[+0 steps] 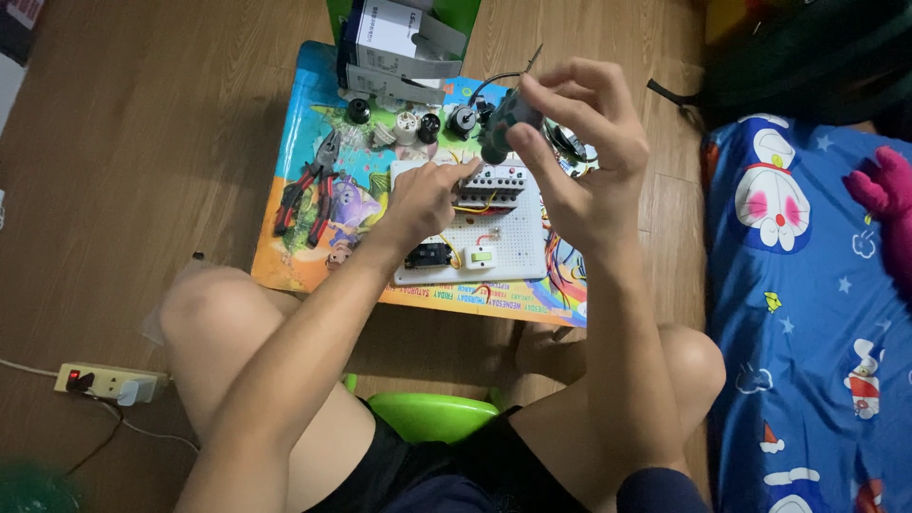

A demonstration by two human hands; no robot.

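Note:
My left hand (425, 198) rests on a white perforated board (508, 249), its index finger pressing on a grey terminal block (494, 181) wired with yellow and red leads. My right hand (577, 152) is raised above the board and grips a dark green-handled screwdriver (503, 122) whose thin metal shaft points up and away. Small switches, one black and one white with a green face, sit on the board's near part. The board lies on a small colourful cartoon-printed table (304, 252).
Red-handled pliers (309, 197) lie on the table's left side. Several small black and white electrical parts (408, 123) and an open cardboard box (394, 43) sit at the far edge. A power strip (104, 382) lies on the wooden floor at left; a blue cartoon blanket (807, 313) at right.

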